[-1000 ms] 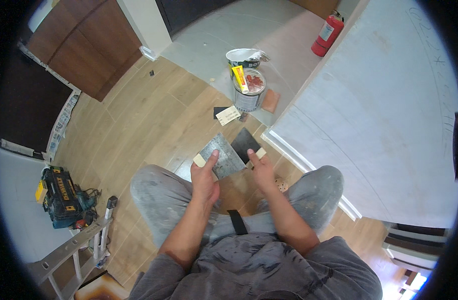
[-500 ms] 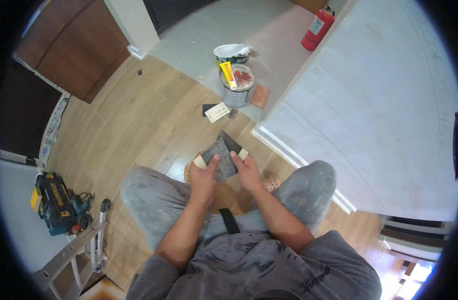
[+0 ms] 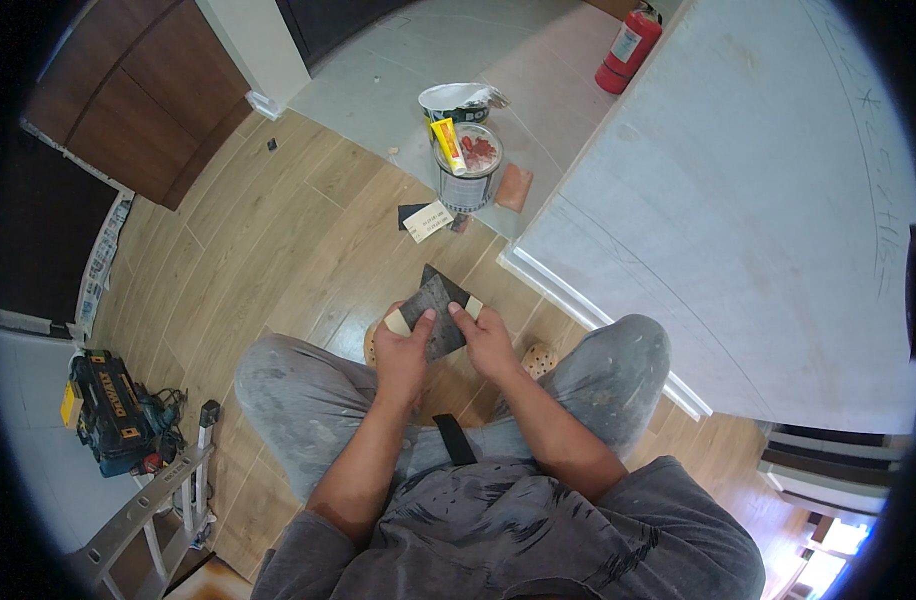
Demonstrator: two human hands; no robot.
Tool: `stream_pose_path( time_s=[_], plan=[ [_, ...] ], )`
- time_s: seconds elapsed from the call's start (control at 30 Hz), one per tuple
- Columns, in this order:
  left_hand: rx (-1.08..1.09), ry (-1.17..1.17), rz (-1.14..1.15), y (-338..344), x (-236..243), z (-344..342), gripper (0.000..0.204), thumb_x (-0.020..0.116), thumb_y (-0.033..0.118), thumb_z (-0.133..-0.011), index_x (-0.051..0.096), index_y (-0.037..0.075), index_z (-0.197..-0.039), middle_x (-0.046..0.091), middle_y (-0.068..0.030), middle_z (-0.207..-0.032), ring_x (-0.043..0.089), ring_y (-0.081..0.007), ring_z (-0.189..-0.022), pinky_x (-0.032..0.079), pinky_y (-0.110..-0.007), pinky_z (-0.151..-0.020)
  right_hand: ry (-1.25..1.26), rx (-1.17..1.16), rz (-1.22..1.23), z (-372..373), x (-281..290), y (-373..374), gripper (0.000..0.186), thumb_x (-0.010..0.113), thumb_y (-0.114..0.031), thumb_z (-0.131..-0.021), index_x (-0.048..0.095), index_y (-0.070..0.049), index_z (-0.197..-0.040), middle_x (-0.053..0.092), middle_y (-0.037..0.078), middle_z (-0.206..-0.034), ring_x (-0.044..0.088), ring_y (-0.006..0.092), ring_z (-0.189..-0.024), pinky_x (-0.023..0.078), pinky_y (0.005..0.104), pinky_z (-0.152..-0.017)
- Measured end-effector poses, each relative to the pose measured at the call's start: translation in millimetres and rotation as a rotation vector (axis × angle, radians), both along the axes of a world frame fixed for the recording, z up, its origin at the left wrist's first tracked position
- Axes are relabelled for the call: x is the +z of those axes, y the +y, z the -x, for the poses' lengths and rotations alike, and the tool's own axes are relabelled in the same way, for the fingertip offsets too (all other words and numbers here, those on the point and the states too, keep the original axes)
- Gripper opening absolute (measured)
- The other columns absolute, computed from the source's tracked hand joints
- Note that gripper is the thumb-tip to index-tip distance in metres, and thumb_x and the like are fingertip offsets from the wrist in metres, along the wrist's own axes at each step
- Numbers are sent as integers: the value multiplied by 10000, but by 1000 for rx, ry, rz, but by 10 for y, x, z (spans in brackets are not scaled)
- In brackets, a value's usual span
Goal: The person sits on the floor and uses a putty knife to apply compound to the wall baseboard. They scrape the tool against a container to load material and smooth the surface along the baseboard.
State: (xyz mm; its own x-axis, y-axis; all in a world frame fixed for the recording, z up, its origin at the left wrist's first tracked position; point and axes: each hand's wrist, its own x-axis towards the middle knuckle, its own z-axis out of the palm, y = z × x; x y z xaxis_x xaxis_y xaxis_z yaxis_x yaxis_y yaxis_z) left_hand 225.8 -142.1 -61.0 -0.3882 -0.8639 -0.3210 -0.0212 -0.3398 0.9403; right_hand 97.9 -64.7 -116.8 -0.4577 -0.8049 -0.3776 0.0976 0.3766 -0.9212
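In front of my knees, both hands hold dark grey pieces of sandpaper that overlap each other. My left hand (image 3: 404,350) is closed on the nearer, worn-looking sandpaper piece (image 3: 434,322), thumb on top, with a cream strip showing beside the thumb. Gripping the darker sandpaper piece (image 3: 440,283) behind it is my right hand (image 3: 486,342), its thumb pressed near another cream strip. Fingers beneath the pieces are hidden. Beyond them on the floor lies a cream sheet with print (image 3: 430,222), partly over a dark sheet (image 3: 410,215).
A lidded pail (image 3: 466,190) carries a yellow tube (image 3: 448,146); an open pail (image 3: 440,98) stands behind. A reddish-brown block (image 3: 514,187) lies alongside. A fire extinguisher (image 3: 628,50) stands by the white wall (image 3: 718,220). At left are a tool case (image 3: 113,405) and an aluminium ladder (image 3: 143,520).
The view has shifted slightly. The sandpaper pieces have turned and slid a little against each other, and the nearer one looks darker. Both hands keep their hold.
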Motion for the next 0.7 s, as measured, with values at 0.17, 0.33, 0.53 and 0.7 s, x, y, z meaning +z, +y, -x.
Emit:
stream_pose_path(
  time_s=[0.17, 0.33, 0.53, 0.7],
  plan=[
    [-8, 4, -29, 11, 14, -11, 253, 725, 100, -976, 671, -38, -1181, 742, -61, -1021, 683, -143, -898, 535, -301, -804, 36, -46, 165, -40, 53, -13, 321, 569, -272, -1102, 675, 11, -1209, 691, 3, -1003, 576, 105, -924, 492, 299, -850],
    [106, -117, 148, -57, 3, -24, 338, 648, 102, -1021, 634, -74, -1309, 748, -125, -1146, 691, -181, -1016, 530, -316, -921, -35, -156, 162, -10, 136, -31, 391, 543, -276, -1108, 604, 10, -1368, 686, 56, -1199, 585, 119, -1077, 478, 299, -952],
    [-154, -127, 337, -45, -58, -49, 551, 478, -37, -986, 477, -12, -1537, 614, -180, -1447, 565, -256, -1357, 392, -329, -1152, 117, 146, 257, 4, 179, 8, 538, 570, -140, -1066, 430, -8, -1568, 599, 133, -1463, 521, 196, -1348, 367, 300, -1155],
    [-240, -102, 301, -3, -4, -48, 661, 398, -120, -915, 451, 9, -1561, 518, -202, -1556, 464, -282, -1476, 308, -336, -1223, -8, 65, 322, -66, 162, 2, 522, 595, -20, -1026, 480, 2, -1534, 603, 140, -1461, 516, 188, -1357, 359, 292, -1158]
  ],
)
